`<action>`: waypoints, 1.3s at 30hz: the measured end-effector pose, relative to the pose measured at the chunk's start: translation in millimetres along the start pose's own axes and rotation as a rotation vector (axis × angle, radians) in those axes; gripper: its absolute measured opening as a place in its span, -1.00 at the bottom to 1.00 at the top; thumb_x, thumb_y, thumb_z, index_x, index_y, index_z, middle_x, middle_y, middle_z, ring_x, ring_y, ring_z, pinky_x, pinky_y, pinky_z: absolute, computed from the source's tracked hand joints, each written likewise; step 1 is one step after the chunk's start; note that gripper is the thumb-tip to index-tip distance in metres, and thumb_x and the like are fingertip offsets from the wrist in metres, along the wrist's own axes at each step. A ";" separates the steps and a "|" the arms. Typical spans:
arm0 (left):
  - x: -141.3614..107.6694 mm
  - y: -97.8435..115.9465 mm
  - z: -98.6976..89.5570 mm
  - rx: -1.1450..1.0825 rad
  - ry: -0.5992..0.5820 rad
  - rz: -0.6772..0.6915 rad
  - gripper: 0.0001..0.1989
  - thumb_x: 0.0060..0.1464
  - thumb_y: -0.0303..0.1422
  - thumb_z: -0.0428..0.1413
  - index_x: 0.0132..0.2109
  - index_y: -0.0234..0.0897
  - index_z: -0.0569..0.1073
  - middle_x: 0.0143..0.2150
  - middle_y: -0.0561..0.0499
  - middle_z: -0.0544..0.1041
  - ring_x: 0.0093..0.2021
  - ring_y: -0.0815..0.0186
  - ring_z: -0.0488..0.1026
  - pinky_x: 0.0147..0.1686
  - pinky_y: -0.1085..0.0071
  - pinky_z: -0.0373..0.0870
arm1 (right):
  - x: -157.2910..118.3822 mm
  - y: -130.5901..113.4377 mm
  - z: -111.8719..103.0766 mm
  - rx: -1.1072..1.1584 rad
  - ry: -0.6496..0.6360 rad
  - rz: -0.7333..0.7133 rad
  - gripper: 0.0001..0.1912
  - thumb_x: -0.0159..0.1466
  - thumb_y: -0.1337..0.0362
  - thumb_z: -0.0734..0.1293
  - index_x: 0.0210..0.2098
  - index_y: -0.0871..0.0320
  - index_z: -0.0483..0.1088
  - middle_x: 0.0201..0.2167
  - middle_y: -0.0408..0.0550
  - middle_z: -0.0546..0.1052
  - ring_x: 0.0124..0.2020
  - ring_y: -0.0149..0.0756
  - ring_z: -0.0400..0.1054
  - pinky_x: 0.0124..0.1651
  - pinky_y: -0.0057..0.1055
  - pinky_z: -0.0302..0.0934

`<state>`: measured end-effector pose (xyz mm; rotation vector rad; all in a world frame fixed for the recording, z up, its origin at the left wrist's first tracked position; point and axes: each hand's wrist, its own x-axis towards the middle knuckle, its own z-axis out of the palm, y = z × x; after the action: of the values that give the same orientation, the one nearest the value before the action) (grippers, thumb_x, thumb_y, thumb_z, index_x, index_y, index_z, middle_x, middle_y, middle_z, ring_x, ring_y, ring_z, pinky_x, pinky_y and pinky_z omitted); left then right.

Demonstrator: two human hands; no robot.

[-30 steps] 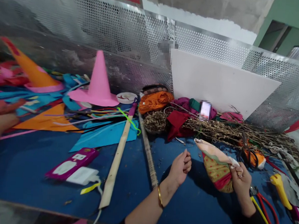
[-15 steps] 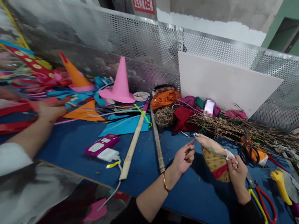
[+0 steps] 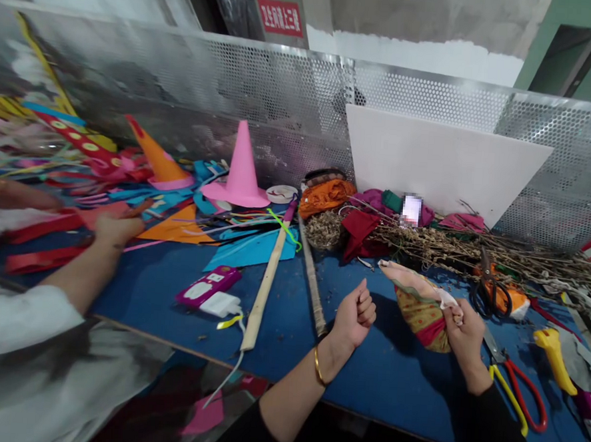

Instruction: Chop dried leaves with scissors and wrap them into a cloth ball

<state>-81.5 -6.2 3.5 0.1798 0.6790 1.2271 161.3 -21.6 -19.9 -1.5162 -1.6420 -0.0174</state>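
The right grip (image 3: 465,335) is grasping a cloth (image 3: 417,313) by its whitish edge. Left of that grip, the cloth is showing peach over red-dotted mustard, banded crimson. Farther left, the left grip (image 3: 354,314) is clenching, any contents hidden.

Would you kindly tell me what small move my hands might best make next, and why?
Perhaps bring the left hand to the free end of the patterned cloth: only the right hand appears to grip it, at the opposite end, while the left is curled nearby, apart from it.
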 end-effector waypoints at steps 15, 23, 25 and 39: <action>-2.9 42.6 41.7 1.280 -0.216 0.582 -0.82 -0.30 -0.54 0.30 -0.58 -0.15 0.50 -0.65 0.11 0.29 -0.53 0.35 0.18 -0.54 0.53 -0.10 | -2.4 -2.4 -2.3 -0.050 -0.033 -0.149 -0.74 0.28 0.13 0.18 -0.48 0.10 0.30 -0.61 -0.16 0.34 -0.52 -0.34 0.24 -0.44 -0.45 0.01; -30.1 40.5 4.7 1.076 -0.353 0.245 -0.78 -0.22 -0.64 0.21 -0.51 -0.19 0.56 -0.59 0.03 0.44 -0.47 0.34 0.34 -0.49 0.58 0.04 | -4.1 -2.6 -2.3 -0.034 -0.056 -0.138 -0.77 0.27 0.15 0.19 -0.44 0.10 0.33 -0.57 -0.16 0.38 -0.50 -0.34 0.26 -0.41 -0.45 0.04; -31.4 42.1 8.6 1.119 -0.305 0.307 -0.85 -0.22 -0.57 0.23 -0.50 -0.20 0.56 -0.61 0.07 0.42 -0.53 0.38 0.27 -0.53 0.57 0.02 | -4.4 -2.5 -2.3 -0.028 -0.063 -0.141 -0.78 0.27 0.15 0.19 -0.43 0.10 0.34 -0.57 -0.16 0.38 -0.49 -0.34 0.27 -0.41 -0.45 0.05; 2.0 31.6 82.5 0.739 -0.311 -0.219 -0.69 -0.32 -0.68 -0.04 -0.41 -0.39 0.51 -0.59 0.05 0.38 -0.68 0.51 0.15 -0.69 0.55 -0.09 | -2.9 2.5 2.1 0.066 -0.088 -0.045 -0.76 0.27 0.12 0.20 -0.44 0.11 0.32 -0.58 -0.19 0.36 -0.52 -0.36 0.23 -0.44 -0.48 0.02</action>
<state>-59.8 25.4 83.2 0.8678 0.8272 0.6725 161.8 -22.1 -24.2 -1.4480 -1.7291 0.0788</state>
